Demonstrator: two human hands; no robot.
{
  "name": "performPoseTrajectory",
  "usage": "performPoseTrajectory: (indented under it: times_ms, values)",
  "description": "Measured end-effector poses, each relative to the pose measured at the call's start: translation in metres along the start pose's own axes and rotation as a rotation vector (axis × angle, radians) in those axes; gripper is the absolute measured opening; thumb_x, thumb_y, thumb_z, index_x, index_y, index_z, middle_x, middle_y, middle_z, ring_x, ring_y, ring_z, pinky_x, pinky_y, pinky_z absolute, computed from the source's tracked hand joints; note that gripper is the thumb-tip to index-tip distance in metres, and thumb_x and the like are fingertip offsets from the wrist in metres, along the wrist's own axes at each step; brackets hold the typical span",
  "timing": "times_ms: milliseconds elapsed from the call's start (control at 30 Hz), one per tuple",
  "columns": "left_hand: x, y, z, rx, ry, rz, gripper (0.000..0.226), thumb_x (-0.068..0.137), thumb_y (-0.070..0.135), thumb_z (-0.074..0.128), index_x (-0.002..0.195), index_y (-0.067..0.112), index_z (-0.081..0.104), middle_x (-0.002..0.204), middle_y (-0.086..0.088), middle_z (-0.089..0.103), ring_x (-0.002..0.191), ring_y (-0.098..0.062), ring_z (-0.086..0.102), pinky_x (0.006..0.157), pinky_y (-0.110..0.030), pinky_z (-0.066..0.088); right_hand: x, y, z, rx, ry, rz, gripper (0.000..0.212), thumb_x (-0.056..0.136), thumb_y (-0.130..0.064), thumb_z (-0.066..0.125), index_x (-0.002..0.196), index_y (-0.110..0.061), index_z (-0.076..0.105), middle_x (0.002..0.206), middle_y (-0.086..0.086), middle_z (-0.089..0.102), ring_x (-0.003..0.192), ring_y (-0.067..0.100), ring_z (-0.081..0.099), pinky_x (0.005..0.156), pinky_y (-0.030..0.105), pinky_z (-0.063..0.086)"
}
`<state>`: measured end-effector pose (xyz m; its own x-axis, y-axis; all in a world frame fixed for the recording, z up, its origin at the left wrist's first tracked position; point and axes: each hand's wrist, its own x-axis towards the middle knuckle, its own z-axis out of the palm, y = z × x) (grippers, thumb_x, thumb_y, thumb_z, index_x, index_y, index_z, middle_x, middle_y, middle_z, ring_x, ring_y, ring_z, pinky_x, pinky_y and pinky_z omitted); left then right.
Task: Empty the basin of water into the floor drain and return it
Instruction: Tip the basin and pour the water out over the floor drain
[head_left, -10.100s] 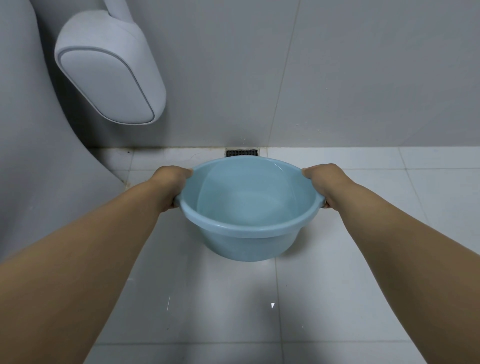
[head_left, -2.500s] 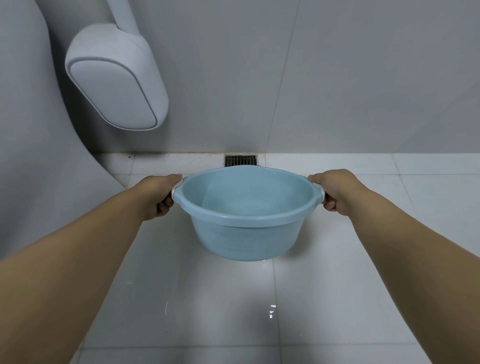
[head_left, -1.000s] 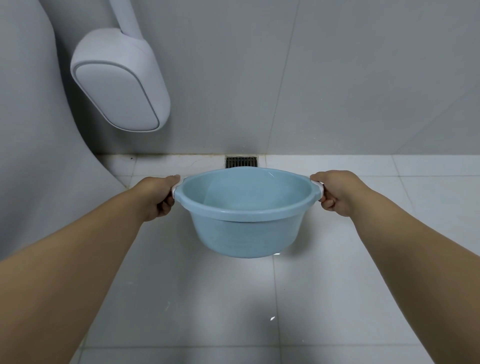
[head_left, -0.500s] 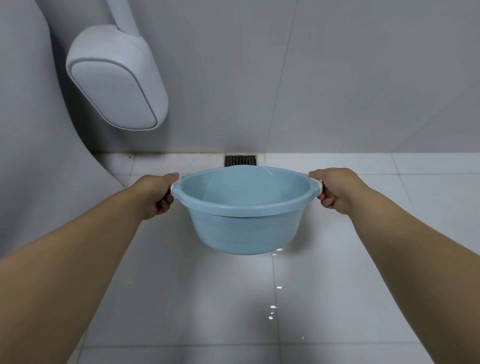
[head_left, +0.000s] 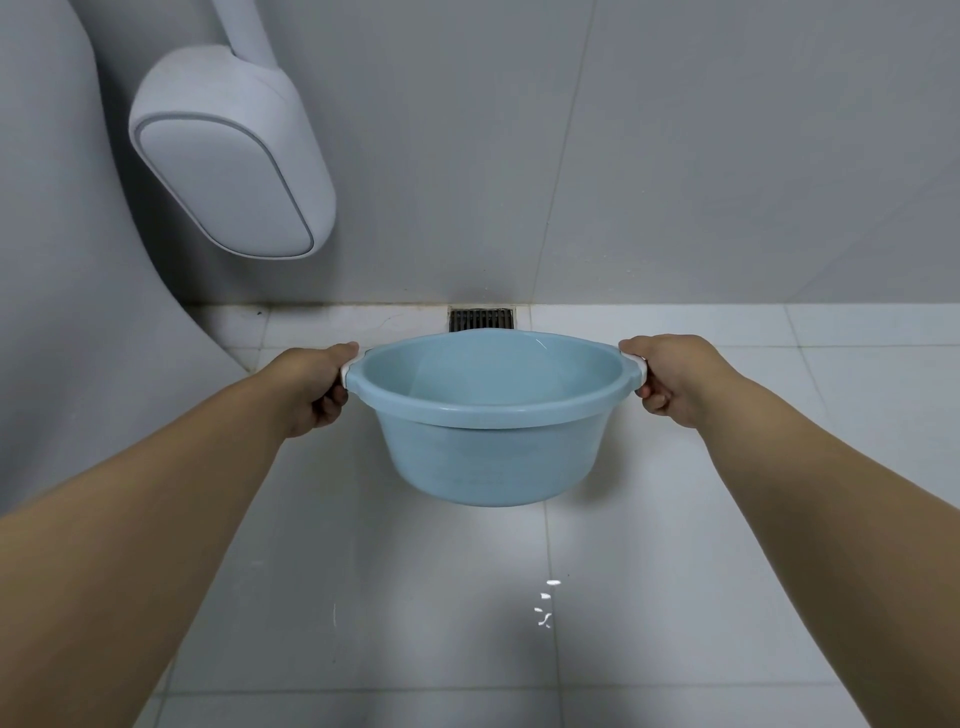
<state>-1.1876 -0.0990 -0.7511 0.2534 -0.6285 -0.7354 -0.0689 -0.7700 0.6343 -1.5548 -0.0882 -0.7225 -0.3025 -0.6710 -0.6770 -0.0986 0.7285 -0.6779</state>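
Both hands, left hand (head_left: 317, 392) and right hand (head_left: 670, 379), grip the basin (head_left: 488, 441) handles, drain (head_left: 481, 318) at 12 o'clock, looks emptied so next is carrying it back.

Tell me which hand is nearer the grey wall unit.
Left. The left hand grips the basin's handle below the wall unit; the right hand grips the far handle.

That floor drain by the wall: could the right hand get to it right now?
Probably not as things stand. The right hand grips a handle of the blue basin, as does the left hand, so it isn't free. The floor drain lies uncovered just beyond the basin's far rim.
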Motion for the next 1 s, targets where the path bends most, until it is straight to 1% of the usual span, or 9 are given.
performPoseTrajectory:
  times_ms: [133,433,733,900,1000]
  values:
    - [0.0002,-0.0004,0.0001,-0.004,0.002,0.0,0.026,0.098,0.036,0.058,0.103,0.011,0.062,0.064,0.001,0.048,0.04,-0.008,0.037,0.033,-0.015,0.03,0.0002,0.0002,0.0003,0.001,0.0,-0.002,0.022,0.087,-0.011,0.059,0.068,-0.011,0.049,0.061,0.008,0.046,0.047,0.018,0.036,0.037,0.017,0.024]
    - [0.0012,-0.0007,0.0005,-0.021,0.008,-0.003,0.026,0.097,0.037,0.059,0.088,0.013,0.059,0.063,0.001,0.048,0.038,-0.007,0.037,0.033,-0.014,0.03,-0.0011,0.0017,-0.0009,0.01,-0.014,-0.012,0.019,0.09,-0.014,0.059,0.073,-0.012,0.051,0.062,0.007,0.047,0.047,0.017,0.038,0.037,0.017,0.026]
    - [0.0023,-0.0003,0.0005,-0.026,0.006,0.001,0.025,0.097,0.037,0.059,0.095,0.013,0.06,0.064,0.001,0.048,0.038,-0.007,0.037,0.033,-0.014,0.03,0.0006,0.0027,-0.0002,0.028,-0.01,-0.017,0.018,0.092,-0.016,0.06,0.075,-0.012,0.053,0.064,0.007,0.049,0.047,0.017,0.039,0.036,0.017,0.027]
    - [0.0003,0.0008,0.0023,-0.03,0.015,-0.002,0.025,0.097,0.037,0.059,0.089,0.013,0.06,0.063,0.001,0.048,0.038,-0.007,0.037,0.033,-0.014,0.03,0.0004,0.0026,-0.0007,0.033,-0.013,-0.015,0.016,0.093,-0.017,0.06,0.078,-0.011,0.055,0.063,0.007,0.049,0.046,0.017,0.039,0.036,0.017,0.027]
    - [-0.0006,0.001,0.0027,-0.031,0.023,-0.002,0.024,0.097,0.037,0.059,0.094,0.013,0.061,0.063,0.001,0.049,0.038,-0.007,0.037,0.034,-0.014,0.03,-0.0004,0.0025,-0.0007,0.035,-0.013,-0.016,0.016,0.093,-0.017,0.059,0.079,-0.011,0.055,0.063,0.007,0.049,0.046,0.017,0.039,0.036,0.017,0.027]
